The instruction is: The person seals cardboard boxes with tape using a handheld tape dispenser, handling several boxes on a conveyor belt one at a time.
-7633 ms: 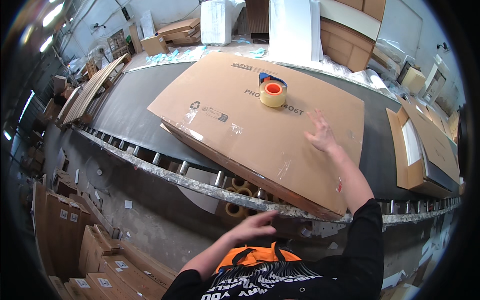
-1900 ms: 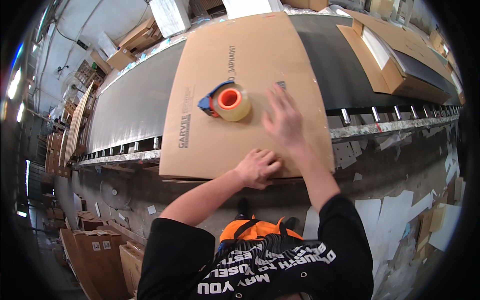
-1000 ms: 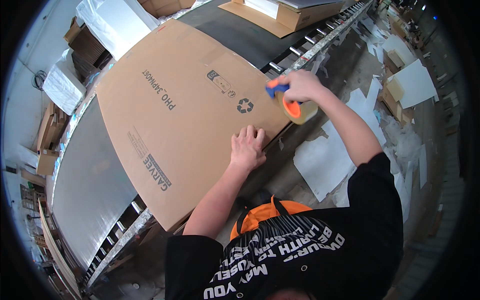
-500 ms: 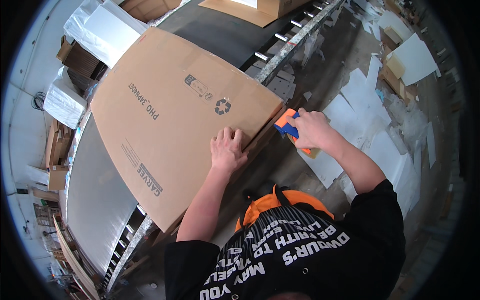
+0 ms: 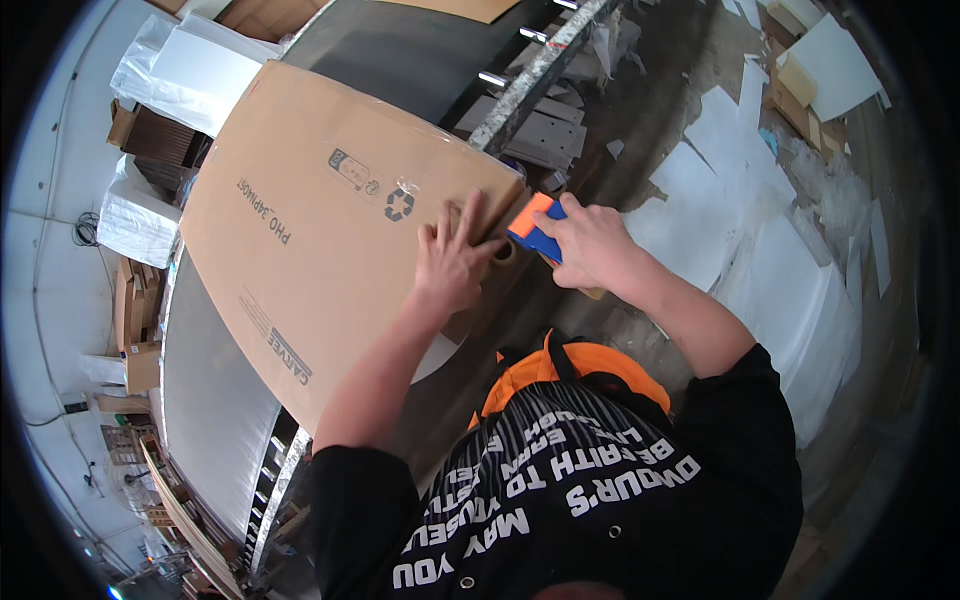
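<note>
A big flat brown cardboard box [image 5: 320, 215] with dark print lies on the conveyor. My left hand [image 5: 450, 265] rests on its near right part, fingers spread over the edge. In my right hand [image 5: 597, 245] is an orange and blue tape dispenser [image 5: 545, 228], gripped from above and held close against the box's right end. My thumb and fingers cover part of the dispenser, so whether its tape touches the cardboard cannot be seen clearly. Between my hands, at the box's side, a dark round spot with a pale rim shows; its kind is unclear.
The dark conveyor belt [image 5: 215, 385] runs beneath the box, bordered by a metal rail [image 5: 540, 85] with rollers. Foam blocks in plastic [image 5: 195, 75] stand beyond it. White sheets [image 5: 690, 215] and cardboard scraps litter the floor at right. Orange cloth [image 5: 615, 372] hangs at my waist.
The box appears farther left in view. My right hand has brought the tape dispenser left, up to the box's end. My left hand's fingers have spread out more.
</note>
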`<state>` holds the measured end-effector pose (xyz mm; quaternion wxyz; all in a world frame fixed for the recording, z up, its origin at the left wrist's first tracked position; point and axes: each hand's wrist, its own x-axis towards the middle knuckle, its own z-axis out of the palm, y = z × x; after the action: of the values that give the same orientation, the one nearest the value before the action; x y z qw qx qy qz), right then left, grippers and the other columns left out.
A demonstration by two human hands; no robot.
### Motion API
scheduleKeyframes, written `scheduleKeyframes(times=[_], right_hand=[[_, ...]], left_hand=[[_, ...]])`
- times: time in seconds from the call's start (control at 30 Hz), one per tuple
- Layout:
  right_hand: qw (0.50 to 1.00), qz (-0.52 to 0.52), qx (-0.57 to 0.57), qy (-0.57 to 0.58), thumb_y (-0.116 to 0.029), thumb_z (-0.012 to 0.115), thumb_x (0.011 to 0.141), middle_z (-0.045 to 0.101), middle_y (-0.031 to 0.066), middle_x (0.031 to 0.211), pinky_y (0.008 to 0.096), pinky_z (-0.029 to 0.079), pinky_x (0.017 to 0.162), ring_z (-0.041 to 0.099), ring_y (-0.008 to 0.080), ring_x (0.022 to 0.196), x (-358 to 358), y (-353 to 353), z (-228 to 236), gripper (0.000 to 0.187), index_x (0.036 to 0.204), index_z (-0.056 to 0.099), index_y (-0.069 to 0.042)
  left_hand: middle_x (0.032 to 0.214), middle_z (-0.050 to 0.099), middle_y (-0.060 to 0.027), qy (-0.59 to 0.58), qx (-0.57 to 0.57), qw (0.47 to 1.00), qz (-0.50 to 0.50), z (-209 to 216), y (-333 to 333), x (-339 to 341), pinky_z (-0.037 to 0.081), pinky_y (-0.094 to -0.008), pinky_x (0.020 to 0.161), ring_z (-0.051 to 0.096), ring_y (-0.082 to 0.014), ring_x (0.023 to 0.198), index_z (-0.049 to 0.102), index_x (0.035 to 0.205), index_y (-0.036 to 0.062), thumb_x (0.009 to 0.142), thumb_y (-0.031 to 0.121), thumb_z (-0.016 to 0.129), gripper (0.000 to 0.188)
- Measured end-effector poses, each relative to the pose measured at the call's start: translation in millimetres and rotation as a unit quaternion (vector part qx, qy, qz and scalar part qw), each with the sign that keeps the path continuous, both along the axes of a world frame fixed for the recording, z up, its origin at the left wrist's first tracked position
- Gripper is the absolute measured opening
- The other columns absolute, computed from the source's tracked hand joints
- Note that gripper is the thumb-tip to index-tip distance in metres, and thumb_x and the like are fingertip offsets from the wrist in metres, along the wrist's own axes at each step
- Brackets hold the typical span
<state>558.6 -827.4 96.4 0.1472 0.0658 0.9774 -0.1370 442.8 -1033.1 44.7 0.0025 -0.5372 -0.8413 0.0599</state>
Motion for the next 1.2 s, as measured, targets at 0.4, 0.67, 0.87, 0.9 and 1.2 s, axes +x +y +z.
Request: scheduleKeyframes(times=[0.4, 0.67, 0.87, 0.9, 1.2], right_hand=[[0.998, 0.005, -0.003, 0.066, -0.023, 0.074, 0.061, 0.052, 0.0317, 0.128, 0.0426, 0.057, 0.07, 0.068, 0.0382, 0.083, 61.9, 11.5, -18.2, 0.075, 0.134, 0.059, -0.01], [0.99, 0.119, 0.049, -0.059, -0.025, 0.075, 0.066, 0.072, 0.0055, 0.08, 0.0378, 0.056, 0.07, 0.068, 0.0281, 0.087, -55.8, -36.7, -75.5, 0.025, 0.086, 0.077, -0.012], [0.995, 0.093, 0.044, -0.015, -0.028, 0.075, 0.067, 0.069, 0.0075, 0.102, 0.0358, 0.054, 0.083, 0.063, 0.0267, 0.101, 15.0, -50.6, -209.8, 0.039, 0.1, 0.075, -0.007], [0.994, 0.088, -0.012, -0.068, -0.026, 0.075, 0.064, 0.069, 0.0078, 0.099, 0.0359, 0.058, 0.08, 0.064, 0.0274, 0.1, 26.1, -46.0, -205.8, 0.037, 0.096, 0.076, -0.007], [0.978, -0.146, -0.051, -0.139, -0.032, 0.072, 0.066, 0.061, 0.0215, 0.116, 0.0448, 0.056, 0.084, 0.069, 0.0357, 0.096, 121.7, -15.7, -243.0, 0.054, 0.115, 0.067, -0.009]], left_hand=[[0.159, 0.038, -0.0074, -0.018, 0.087, 0.995, -0.041, -17.7, -0.8, -14.9, 0.041, -0.0519, 0.091, 0.042, -0.0432, 0.13, 0.069, 0.119, 0.0384, 0.079, 0.022, 0.069, 0.043], [0.155, 0.041, -0.0062, -0.02, 0.122, 0.99, -0.07, -17.9, 10.0, -8.9, 0.037, -0.0573, 0.1, 0.04, -0.0447, 0.132, 0.064, 0.127, 0.0324, 0.072, 0.016, 0.073, 0.058], [0.162, 0.024, -0.0202, -0.032, 0.013, 0.999, 0.006, -14.5, 27.9, -8.2, 0.028, -0.0669, 0.109, 0.031, -0.0516, 0.14, 0.056, 0.138, 0.0423, 0.083, 0.031, 0.065, 0.057], [0.162, 0.023, -0.0226, 0.002, -0.036, 0.998, 0.044, -17.4, 33.6, 1.0, 0.027, -0.0693, 0.108, 0.03, -0.0532, 0.14, 0.055, 0.139, 0.0431, 0.084, 0.032, 0.064, 0.056], [0.16, 0.014, -0.0349, 0.106, -0.145, 0.978, 0.106, -46.5, 45.4, 13.9, 0.042, -0.0742, 0.093, 0.035, -0.0606, 0.134, 0.046, 0.146, 0.0469, 0.096, 0.034, 0.055, 0.052]])
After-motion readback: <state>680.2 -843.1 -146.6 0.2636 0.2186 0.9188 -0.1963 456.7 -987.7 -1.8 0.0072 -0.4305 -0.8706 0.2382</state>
